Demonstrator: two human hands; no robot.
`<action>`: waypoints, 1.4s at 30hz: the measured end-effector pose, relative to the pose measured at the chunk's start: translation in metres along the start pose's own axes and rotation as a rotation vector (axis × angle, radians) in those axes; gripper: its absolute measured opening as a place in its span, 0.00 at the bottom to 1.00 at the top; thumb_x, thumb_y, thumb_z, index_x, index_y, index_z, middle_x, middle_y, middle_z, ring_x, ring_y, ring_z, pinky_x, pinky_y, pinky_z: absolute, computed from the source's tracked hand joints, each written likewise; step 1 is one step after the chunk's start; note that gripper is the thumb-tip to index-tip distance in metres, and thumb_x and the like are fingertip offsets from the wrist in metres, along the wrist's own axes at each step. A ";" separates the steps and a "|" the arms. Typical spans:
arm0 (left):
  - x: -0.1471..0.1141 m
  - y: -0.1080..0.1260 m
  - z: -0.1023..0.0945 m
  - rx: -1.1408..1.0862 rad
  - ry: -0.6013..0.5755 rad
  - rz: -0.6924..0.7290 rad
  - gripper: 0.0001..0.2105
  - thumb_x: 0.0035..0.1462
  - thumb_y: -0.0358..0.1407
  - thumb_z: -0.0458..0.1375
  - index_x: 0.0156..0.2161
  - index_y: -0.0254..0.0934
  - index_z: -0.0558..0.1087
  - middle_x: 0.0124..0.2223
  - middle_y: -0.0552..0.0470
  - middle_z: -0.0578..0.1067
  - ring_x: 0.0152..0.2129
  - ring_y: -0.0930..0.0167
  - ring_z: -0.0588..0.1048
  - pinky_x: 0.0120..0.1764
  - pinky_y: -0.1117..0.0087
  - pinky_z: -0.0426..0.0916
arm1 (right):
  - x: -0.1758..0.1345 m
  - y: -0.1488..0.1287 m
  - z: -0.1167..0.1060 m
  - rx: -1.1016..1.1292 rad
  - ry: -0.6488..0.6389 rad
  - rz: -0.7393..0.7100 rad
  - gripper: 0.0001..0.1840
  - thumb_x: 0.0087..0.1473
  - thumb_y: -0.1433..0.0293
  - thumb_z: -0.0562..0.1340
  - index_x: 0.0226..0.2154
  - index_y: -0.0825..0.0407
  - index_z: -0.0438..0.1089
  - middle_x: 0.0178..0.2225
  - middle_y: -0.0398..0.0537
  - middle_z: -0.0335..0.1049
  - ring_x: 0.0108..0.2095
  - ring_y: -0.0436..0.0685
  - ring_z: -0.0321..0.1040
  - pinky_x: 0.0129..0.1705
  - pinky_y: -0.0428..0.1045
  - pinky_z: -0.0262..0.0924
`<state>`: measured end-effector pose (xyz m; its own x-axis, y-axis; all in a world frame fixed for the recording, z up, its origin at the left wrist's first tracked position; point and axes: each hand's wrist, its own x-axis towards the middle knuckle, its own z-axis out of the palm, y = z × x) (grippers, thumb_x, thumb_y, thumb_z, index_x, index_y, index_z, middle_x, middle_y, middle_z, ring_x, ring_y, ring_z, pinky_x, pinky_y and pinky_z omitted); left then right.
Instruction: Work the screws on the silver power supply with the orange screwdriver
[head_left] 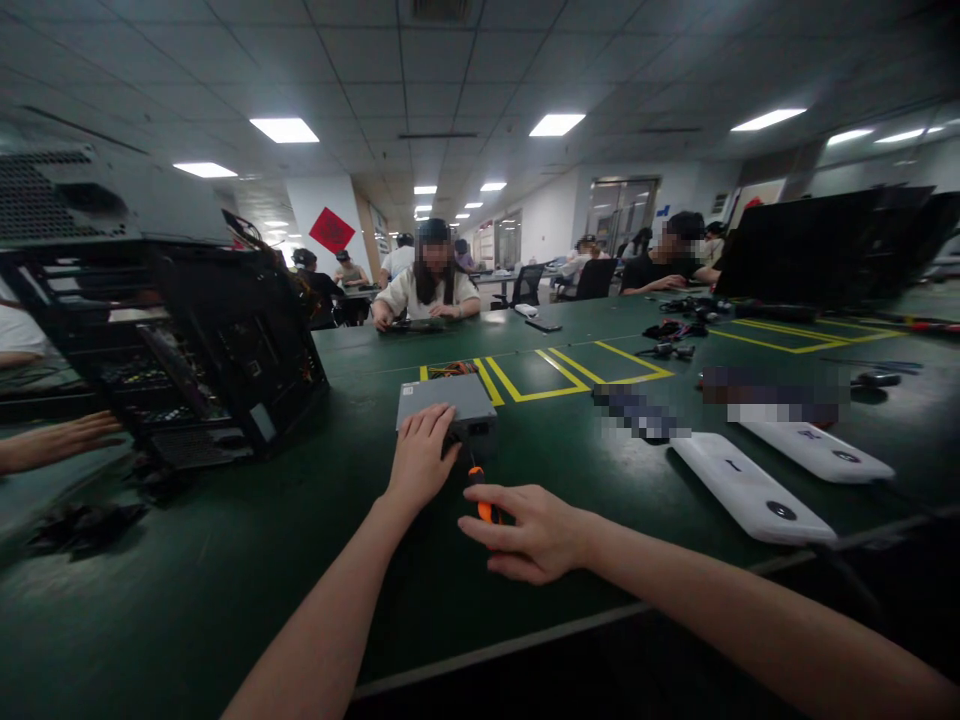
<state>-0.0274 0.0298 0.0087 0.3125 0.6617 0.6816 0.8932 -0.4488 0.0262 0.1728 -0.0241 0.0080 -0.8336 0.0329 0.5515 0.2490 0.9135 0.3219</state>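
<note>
A grey metal computer power supply lies on the green tabletop in front of me. My left hand grips its near left part, fingers over the top and thumb at the near side. An orange and black screwdriver is in my right hand, its handle between thumb and fingers. The shaft points away from me at the near face of the power supply, by the socket. Whether the tip touches a screw I cannot make out. A bundle of cables shows behind the power supply.
An open black computer case stands at left, another person's hand beside it. Black parts lie nearer me. To the right are white devices, cables and monitors. A person sits opposite. Yellow tape marks the table.
</note>
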 end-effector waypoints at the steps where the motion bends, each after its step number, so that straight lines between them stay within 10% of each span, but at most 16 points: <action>1: 0.000 0.000 0.001 0.001 0.005 -0.004 0.22 0.52 0.33 0.53 0.54 0.39 0.61 0.54 0.48 0.66 0.51 0.64 0.62 0.53 0.60 0.55 | 0.002 -0.001 -0.001 0.003 -0.018 0.008 0.19 0.57 0.62 0.50 0.49 0.53 0.58 0.47 0.61 0.62 0.35 0.55 0.68 0.31 0.47 0.62; 9: 0.002 0.002 0.001 -0.006 0.028 -0.035 0.18 0.53 0.33 0.51 0.51 0.39 0.63 0.52 0.48 0.68 0.50 0.65 0.64 0.51 0.61 0.56 | 0.004 -0.002 0.009 0.129 0.230 0.091 0.20 0.53 0.56 0.57 0.38 0.55 0.56 0.39 0.57 0.69 0.31 0.52 0.70 0.28 0.45 0.63; 15: 0.003 0.004 0.001 -0.011 0.036 -0.057 0.17 0.53 0.33 0.52 0.50 0.39 0.64 0.51 0.47 0.69 0.49 0.64 0.64 0.50 0.60 0.56 | 0.002 -0.002 -0.005 0.076 0.036 0.091 0.18 0.57 0.64 0.50 0.48 0.53 0.57 0.46 0.60 0.62 0.40 0.57 0.68 0.33 0.49 0.64; 22: 0.003 0.004 0.001 -0.024 0.040 -0.050 0.17 0.53 0.32 0.52 0.49 0.40 0.63 0.51 0.47 0.68 0.49 0.64 0.64 0.50 0.59 0.56 | -0.002 0.004 -0.001 0.213 0.217 0.231 0.23 0.50 0.53 0.58 0.39 0.54 0.56 0.42 0.58 0.67 0.41 0.57 0.69 0.35 0.48 0.65; 42: 0.003 0.005 0.001 -0.014 0.035 -0.051 0.17 0.53 0.32 0.52 0.49 0.39 0.63 0.51 0.47 0.68 0.49 0.64 0.64 0.50 0.59 0.56 | 0.002 -0.003 -0.008 0.166 -0.035 0.155 0.20 0.55 0.59 0.53 0.48 0.52 0.59 0.48 0.60 0.59 0.43 0.57 0.65 0.34 0.48 0.64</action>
<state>-0.0221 0.0305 0.0105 0.2550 0.6625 0.7043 0.9031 -0.4234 0.0713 0.1743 -0.0300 0.0139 -0.8088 0.1891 0.5568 0.2933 0.9505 0.1032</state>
